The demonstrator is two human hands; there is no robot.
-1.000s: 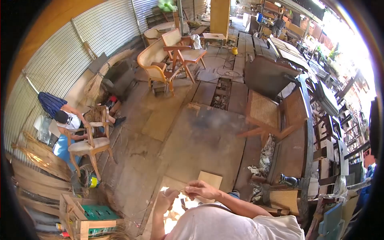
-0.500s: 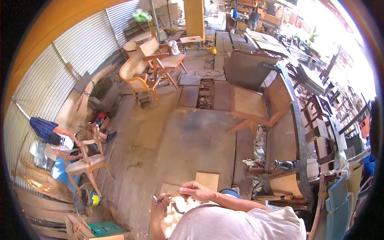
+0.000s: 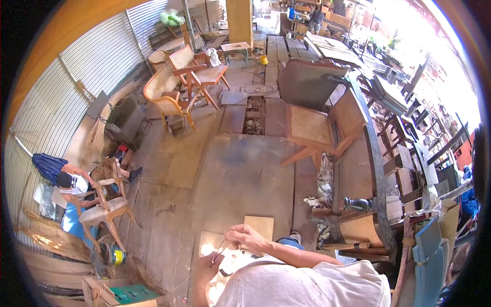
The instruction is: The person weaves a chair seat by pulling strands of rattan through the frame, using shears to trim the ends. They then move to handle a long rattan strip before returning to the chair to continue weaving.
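Observation:
Low in the head view, my right hand pinches one end of a thin, pale strand, perhaps cane or cord. Its other end runs down to my left hand, whose fingers are closed around it. The strand is too fine to make out exactly. Below my hands lies a sunlit pale surface, partly hidden by my arms and shirt. A flat tan board rests just beyond my right hand.
At left, another person grips a wooden armchair. A box with a green inside sits front left. Cane-seated chairs stand ahead right, other chairs farther back. A dark wooden frame runs along the right.
My hands have drawn slightly apart, the left one lower, and the strand shows between them. A small shiny item at my left hand is out of sight. The view has shifted a little.

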